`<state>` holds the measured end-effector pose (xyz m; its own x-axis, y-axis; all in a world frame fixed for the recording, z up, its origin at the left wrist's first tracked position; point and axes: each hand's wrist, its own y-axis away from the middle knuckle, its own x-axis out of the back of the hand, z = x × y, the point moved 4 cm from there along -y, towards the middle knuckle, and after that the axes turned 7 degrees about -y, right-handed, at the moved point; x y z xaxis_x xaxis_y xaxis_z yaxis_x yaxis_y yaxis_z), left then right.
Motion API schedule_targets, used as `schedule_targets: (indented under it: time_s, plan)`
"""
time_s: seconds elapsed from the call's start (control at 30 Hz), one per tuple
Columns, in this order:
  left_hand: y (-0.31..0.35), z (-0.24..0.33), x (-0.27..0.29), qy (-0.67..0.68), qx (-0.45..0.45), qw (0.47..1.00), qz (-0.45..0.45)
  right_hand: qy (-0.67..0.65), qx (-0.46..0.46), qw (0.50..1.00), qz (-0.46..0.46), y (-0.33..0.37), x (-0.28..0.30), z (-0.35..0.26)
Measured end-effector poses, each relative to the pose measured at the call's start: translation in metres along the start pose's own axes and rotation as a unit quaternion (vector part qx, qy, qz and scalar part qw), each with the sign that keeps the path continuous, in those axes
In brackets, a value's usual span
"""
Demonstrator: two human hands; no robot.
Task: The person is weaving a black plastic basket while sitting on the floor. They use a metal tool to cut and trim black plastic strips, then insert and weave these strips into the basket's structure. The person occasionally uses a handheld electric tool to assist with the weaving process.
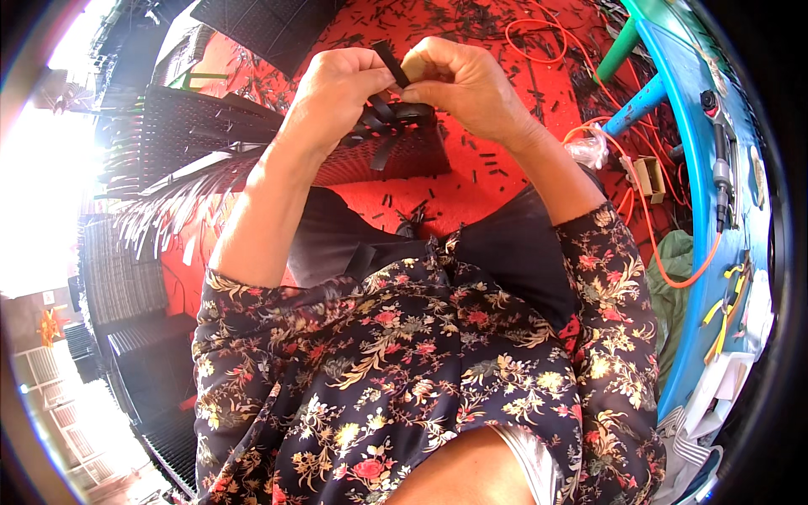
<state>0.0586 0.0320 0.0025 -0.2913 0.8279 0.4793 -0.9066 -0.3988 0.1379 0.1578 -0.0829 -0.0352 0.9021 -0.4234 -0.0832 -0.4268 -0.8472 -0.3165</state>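
Note:
A flat black strip (389,62) stands up between my two hands, above the corner of a dark woven panel (353,165). My left hand (335,88) pinches the strip from its left side with thumb and fingers. From the other side my right hand (459,82) closes on it, fingertips curled and thumb pressed in. Below my hands, loose strip ends (383,151) stick out of the panel's edge. My hands hide part of the weave there.
Short black offcuts litter the red floor covering (471,181). More dark woven panels (265,29) stand at the back left and left. On the right, a blue table (673,67) carries a power tool (721,160) with an orange hose (686,282). A small cardboard box (649,178) lies beneath.

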Motion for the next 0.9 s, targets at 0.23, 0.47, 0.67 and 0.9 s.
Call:
schedule_targets:
  time_s: [0.23,0.47,0.67,0.9]
  plan:
    - [0.004,0.001,-0.004,-0.007,-0.074,0.997,0.011,0.046,0.024,0.998,0.038,0.0,0.004,-0.001]
    - [-0.001,0.001,-0.008,-0.003,-0.124,0.988,0.092,-0.089,0.065,0.986,0.123,0.01,0.001,0.008]
    - [-0.004,0.01,-0.007,0.005,-0.103,0.993,0.057,-0.19,0.079,0.947,0.248,0.022,-0.008,0.004]
    - [-0.01,-0.003,-0.003,-0.025,-0.096,0.994,0.046,-0.267,0.056,0.94,0.202,0.027,-0.012,0.018]
